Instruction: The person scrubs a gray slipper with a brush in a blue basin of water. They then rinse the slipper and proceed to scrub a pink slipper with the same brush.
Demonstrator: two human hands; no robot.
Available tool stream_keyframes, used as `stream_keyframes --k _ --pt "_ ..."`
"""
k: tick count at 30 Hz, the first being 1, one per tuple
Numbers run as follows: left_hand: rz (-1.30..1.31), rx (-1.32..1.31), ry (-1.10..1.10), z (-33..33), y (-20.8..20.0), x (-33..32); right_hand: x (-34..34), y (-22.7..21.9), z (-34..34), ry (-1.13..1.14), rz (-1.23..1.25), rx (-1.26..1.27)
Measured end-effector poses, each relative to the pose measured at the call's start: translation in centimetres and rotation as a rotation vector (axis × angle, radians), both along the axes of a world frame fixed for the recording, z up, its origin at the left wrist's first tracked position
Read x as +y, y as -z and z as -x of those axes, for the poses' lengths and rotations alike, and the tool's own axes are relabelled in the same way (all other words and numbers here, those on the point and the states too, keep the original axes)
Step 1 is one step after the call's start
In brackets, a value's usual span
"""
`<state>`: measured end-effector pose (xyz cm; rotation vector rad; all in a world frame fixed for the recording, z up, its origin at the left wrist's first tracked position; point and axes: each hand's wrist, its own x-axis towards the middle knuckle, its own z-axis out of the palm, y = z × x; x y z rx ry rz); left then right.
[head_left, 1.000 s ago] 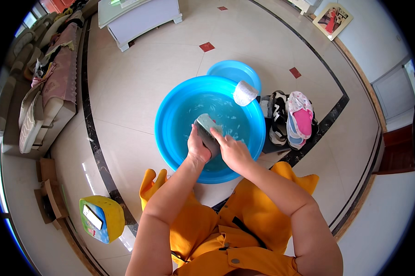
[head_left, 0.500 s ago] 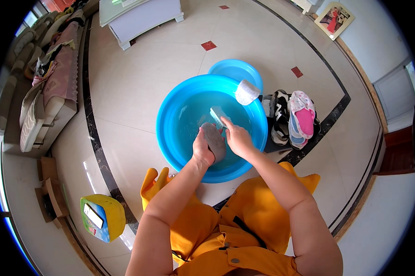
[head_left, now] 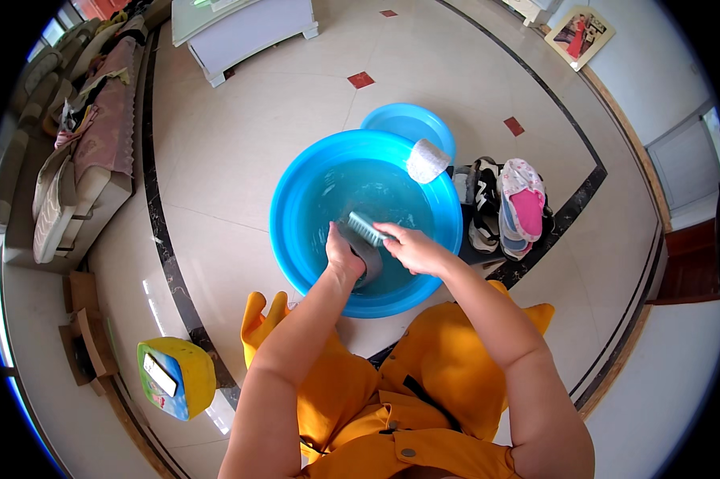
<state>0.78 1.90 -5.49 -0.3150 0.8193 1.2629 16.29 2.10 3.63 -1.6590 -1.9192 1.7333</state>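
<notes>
My left hand (head_left: 344,255) is closed around a grey slipper-like shoe (head_left: 370,262), tilted over the water of a large blue basin (head_left: 281,215). In my right hand (head_left: 416,249) is a pale green scrubbing brush (head_left: 365,228), gripped near one end. The brush lies across the upper end of the grey shoe, beside my left fingers; whether its bristles touch is hard to tell. Part of the shoe is hidden by my left hand. A light grey, fuzzy-looking piece of footwear (head_left: 428,161) rests on the basin's right rim.
Behind the large basin stands a smaller blue basin (head_left: 408,116). Several shoes, among them a pink-lined one (head_left: 527,209), sit close at its right. A yellow stool (head_left: 196,375) bearing a phone (head_left: 160,374) is at lower left, a sofa (head_left: 104,184) farther left.
The brush has come left and down onto the grey shoe, turned in my right hand. My left hand has shifted slightly left and tilted the shoe lower.
</notes>
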Motion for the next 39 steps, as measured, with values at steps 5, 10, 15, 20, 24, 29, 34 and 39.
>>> stream_keyframes --k 5,10,15,20,24,29,34,39 --pt "-0.052 -0.045 0.01 0.1 -1.6 -0.2 -1.8 -0.7 0.1 -0.118 -0.113 0.045" --pt "-0.124 -0.125 0.076 -0.5 -3.7 -0.6 -2.7 -0.9 0.4 -0.111 -0.338 0.025" --pt "-0.167 -0.163 0.08 -0.8 -3.8 -0.8 -2.5 0.9 0.9 -0.078 -0.499 0.054" --pt "-0.201 -0.157 0.197 -1.2 -3.3 -1.1 -1.8 2.7 1.3 -0.044 -0.599 -0.066" --pt "-0.164 -0.134 0.322 -1.3 -3.9 -1.3 -1.1 3.5 1.2 -0.018 -0.652 -0.123" --pt "-0.119 -0.104 0.375 -1.1 -2.6 -1.0 0.0 5.1 0.4 0.02 -0.607 -0.195" --pt "-0.018 0.048 0.264 -0.8 -0.8 -1.0 0.5 6.8 -0.8 -0.026 -0.634 -0.271" --pt "0.062 0.085 0.248 -0.3 -0.6 -0.4 -0.3 6.4 -0.3 -0.028 -0.642 -0.353"
